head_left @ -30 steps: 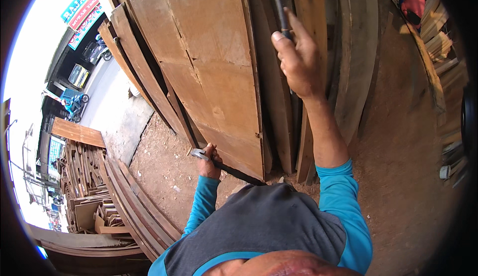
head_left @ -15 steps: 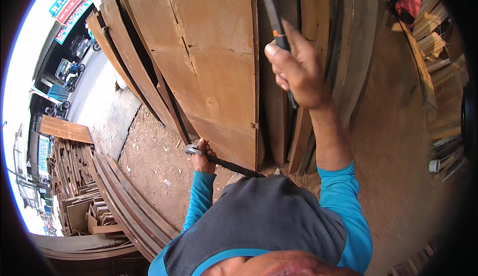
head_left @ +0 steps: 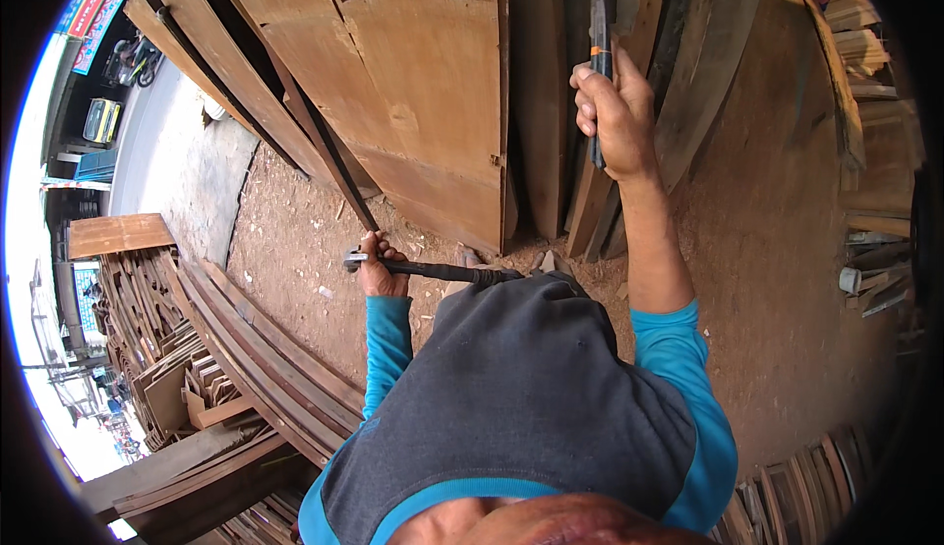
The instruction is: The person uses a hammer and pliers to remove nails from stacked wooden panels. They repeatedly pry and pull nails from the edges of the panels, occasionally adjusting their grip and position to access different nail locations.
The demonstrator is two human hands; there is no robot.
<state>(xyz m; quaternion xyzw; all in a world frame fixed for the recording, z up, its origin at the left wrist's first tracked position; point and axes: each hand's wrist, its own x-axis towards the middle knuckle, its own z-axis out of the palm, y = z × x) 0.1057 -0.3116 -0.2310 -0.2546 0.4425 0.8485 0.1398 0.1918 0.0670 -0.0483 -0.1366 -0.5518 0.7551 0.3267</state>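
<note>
My left hand (head_left: 377, 268) is closed round the neck of a hammer (head_left: 442, 271). Its grey metal head pokes out on the left, and its dark handle runs right to the front of my shirt. Raised farther out on the right, my right hand (head_left: 619, 117) grips a grey metal hand tool (head_left: 598, 24) by its black handle, which has an orange band. That tool stands upright with its small head at the far end; its exact kind cannot be told. Beyond both hands, large brown wooden panels (head_left: 403, 83) lean upright, their lower edges on the ground.
Long boards (head_left: 713, 73) lean beside the panels. Stacked planks (head_left: 265, 358) and a pile of wood offcuts (head_left: 147, 338) lie at left, more wood (head_left: 865, 102) at far right. The dirt floor (head_left: 295, 220) is strewn with chips. A road (head_left: 162, 142) runs past at upper left.
My right hand has moved a little right, and its tool has turned from slanting to nearly upright. My left hand with the hammer sits higher in view, and the whole view has shifted.
</note>
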